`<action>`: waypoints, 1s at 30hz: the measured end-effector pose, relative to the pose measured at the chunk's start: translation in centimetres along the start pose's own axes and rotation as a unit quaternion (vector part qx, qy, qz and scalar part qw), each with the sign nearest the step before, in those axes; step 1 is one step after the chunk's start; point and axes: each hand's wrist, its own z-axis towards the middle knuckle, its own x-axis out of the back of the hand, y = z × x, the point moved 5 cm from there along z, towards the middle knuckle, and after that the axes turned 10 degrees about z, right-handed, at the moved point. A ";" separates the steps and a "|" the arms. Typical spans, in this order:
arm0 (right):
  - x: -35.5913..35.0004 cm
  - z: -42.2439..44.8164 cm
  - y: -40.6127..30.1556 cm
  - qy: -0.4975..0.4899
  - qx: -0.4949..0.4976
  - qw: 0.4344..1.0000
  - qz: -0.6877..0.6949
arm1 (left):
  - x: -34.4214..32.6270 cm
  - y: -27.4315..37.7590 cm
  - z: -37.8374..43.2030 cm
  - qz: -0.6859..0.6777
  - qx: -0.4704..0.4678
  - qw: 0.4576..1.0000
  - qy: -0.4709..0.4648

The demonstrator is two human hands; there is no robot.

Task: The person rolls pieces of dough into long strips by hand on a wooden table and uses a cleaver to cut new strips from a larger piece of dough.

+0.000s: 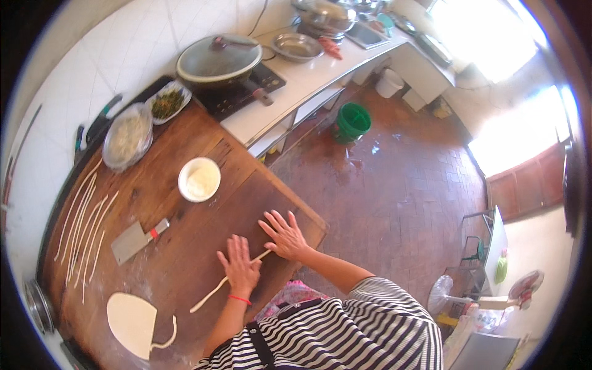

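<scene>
My left hand (241,266), with a red cord at the wrist, lies flat, palm down, over a thin dough rope (208,296) on the wooden table. One end of the rope runs out towards the lower left. My right hand (286,238) is spread over its other end near the table's corner, fingers apart. Between the hands a short stretch of dough shows; the parts beneath the palms are hidden. A half-round dough sheet (132,321) lies at the lower left, with a curved dough strip (171,333) touching its edge. A cleaver (132,241) rests flat above it.
Several long dough strands (81,231) lie along the table's left side. A white bowl of flour-like powder (202,180), a plastic-covered bowl (128,136) and a plate of chopped greens (167,102) stand farther back. Beyond are a lidded wok (219,58) and a green bucket (353,122).
</scene>
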 end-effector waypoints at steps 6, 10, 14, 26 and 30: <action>-0.4 6.4 2.0 0.082 -0.018 0.996 -0.005 | -0.3 -3.8 4.7 -0.005 0.056 0.997 0.052; -0.3 -1.1 -0.1 -0.009 0.016 0.999 0.036 | -0.7 -4.3 -5.8 -0.002 0.013 1.000 -0.005; 0.2 -5.5 1.5 -0.003 -0.090 0.996 -0.009 | -0.8 -2.5 -9.2 -0.090 -0.003 0.995 -0.053; -5.5 9.1 -12.0 0.022 0.123 0.992 0.006 | -0.3 -9.9 -0.2 -0.015 0.154 0.986 0.057; -6.5 1.3 -12.1 -0.061 0.181 0.981 0.033 | 0.4 -7.6 -8.9 0.023 0.103 0.994 0.043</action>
